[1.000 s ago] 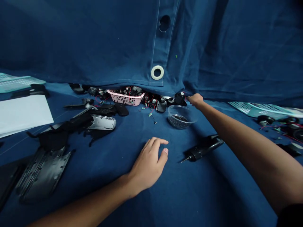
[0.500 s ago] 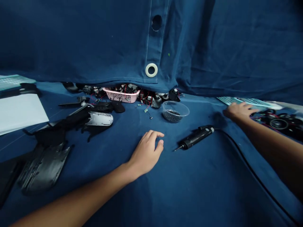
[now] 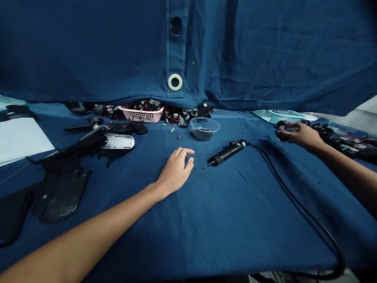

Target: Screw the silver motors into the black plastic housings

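Blue cloth (image 3: 220,220) covers the work surface across the frame. We find our left hand (image 3: 176,169) at the centre, empty, loosely curled, with a gap between thumb and forefinger. Our right hand (image 3: 304,136), at the right, has thumb and fingers bent about a black part (image 3: 282,133); contact is noted, but we cannot tell how firm the grip is. Between the hands we record a black electric screwdriver (image 3: 226,153), lying flat, bit toward the left hand, its cable (image 3: 281,182) curving to the lower right.

Just beyond stands a clear bowl (image 3: 214,126) with small dark pieces inside. We note a pink basket (image 3: 147,116) of parts at upper centre, a teal basket (image 3: 269,116) near the right hand, and black casings (image 3: 63,196) at left.
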{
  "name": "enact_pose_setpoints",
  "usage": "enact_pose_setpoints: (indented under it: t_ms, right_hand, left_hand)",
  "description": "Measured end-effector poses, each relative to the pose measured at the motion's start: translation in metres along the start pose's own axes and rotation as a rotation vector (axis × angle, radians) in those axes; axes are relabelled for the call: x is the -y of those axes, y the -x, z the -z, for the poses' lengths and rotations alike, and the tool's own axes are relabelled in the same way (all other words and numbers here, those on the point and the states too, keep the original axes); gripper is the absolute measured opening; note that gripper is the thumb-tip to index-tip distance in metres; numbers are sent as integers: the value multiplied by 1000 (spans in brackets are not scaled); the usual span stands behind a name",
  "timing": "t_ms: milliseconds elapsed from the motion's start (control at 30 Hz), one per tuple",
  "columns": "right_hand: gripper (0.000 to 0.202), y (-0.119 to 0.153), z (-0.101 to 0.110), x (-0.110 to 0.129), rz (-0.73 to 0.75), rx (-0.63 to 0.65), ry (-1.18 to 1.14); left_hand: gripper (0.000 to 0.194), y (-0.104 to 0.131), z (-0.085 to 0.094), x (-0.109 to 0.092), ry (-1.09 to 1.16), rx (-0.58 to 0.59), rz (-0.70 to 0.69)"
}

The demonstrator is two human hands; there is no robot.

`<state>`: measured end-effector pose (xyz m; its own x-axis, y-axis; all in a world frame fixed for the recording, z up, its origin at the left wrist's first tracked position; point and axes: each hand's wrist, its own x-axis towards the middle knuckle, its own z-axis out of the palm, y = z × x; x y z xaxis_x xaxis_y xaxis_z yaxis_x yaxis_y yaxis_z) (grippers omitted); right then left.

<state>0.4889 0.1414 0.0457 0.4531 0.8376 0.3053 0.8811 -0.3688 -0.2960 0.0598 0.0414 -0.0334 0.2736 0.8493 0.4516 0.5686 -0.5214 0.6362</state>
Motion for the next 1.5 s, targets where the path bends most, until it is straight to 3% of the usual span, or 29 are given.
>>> enact_pose_setpoints:
  t_ms: [100, 167, 333, 400, 467, 533, 567, 633, 700, 833, 900, 1000, 1100, 1267, 1500]
  right_hand:
    - [41, 41, 14, 39, 227, 162, -277]
    - [37, 78, 20, 71, 427, 317, -584]
    - [50, 166, 8, 140, 870, 614, -617]
    - [52, 190, -5, 157, 1010, 641, -538]
    - [57, 205, -18, 168, 1100, 621, -486]
    - [63, 211, -27, 173, 1142, 637, -489]
    - [64, 212, -29, 174, 1145, 662, -489]
    - [59, 207, -29, 171, 1097, 654, -477]
    - [51, 197, -25, 165, 980, 528, -469]
    - [45, 174, -21, 146, 594, 294, -512]
    - [57, 164, -28, 138, 343, 261, -431]
    - [103, 156, -43, 133, 130, 395, -317]
    - [119, 154, -52, 140, 54, 421, -266]
    - [101, 149, -54, 153, -15, 330, -294]
    - [85, 135, -76, 143, -187, 341, -685]
  left_hand:
    - [25, 4, 2, -6, -9, 1, -75]
    - [32, 6, 6, -11, 17, -31, -146]
    - [44, 2, 25, -20, 15, -259, -268]
    - [36, -1, 33, -20, -30, -128, -230]
    - [33, -2, 37, -17, -50, 130, -143]
    - [38, -2, 38, -13, -59, 324, -66]
    - [42, -2, 38, -10, -63, 367, -50]
    - [51, -2, 38, -7, -68, 386, -40]
    - [63, -3, 41, -6, -61, 385, -34]
    - [88, -5, 46, -7, -133, 436, 3]
    - [89, -4, 45, -7, -219, 484, 6]
    - [70, -1, 40, -5, -307, 487, -40]
    - [57, 1, 34, 0, -291, 455, -59]
    - [43, -3, 31, 11, -267, 391, -84]
    - [33, -8, 37, 11, -295, 344, -65]
